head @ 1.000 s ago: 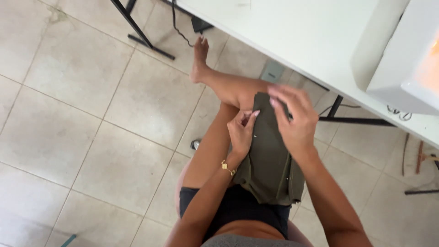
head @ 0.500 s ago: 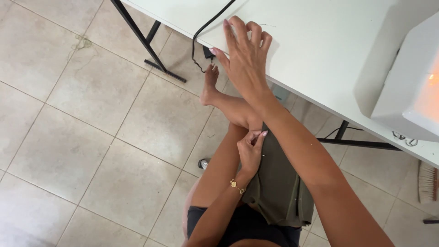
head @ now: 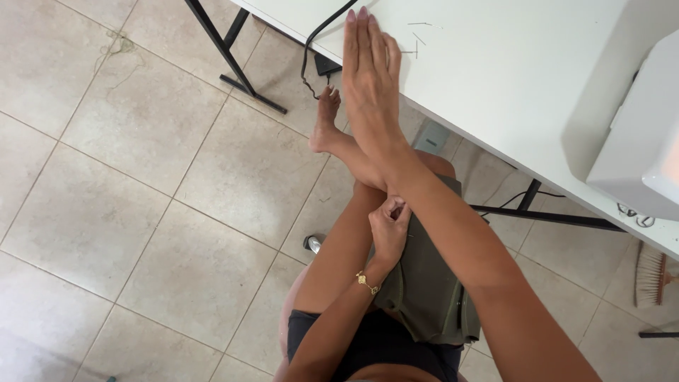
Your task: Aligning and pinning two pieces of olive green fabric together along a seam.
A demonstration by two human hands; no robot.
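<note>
An olive green piece of cloth (head: 424,283) lies over my lap. My left hand (head: 390,226), with a gold bracelet on its wrist, pinches the cloth's upper edge. My right hand (head: 370,78) is stretched out flat with fingers together over the edge of the white table (head: 509,92), holding nothing. Several thin pins or needles (head: 417,39) lie on the table just beyond its fingertips. My bare legs are crossed below the table.
A black cable (head: 318,32) hangs off the table's edge down to a plug near my foot. A white machine (head: 640,141) stands on the table at the right. Black table legs (head: 233,53) cross the tiled floor. A broom head (head: 651,276) lies at the far right.
My right hand left the green cloth and reached forward and up over the table's edge, fingers now straight. My left hand stayed pinching the cloth.
</note>
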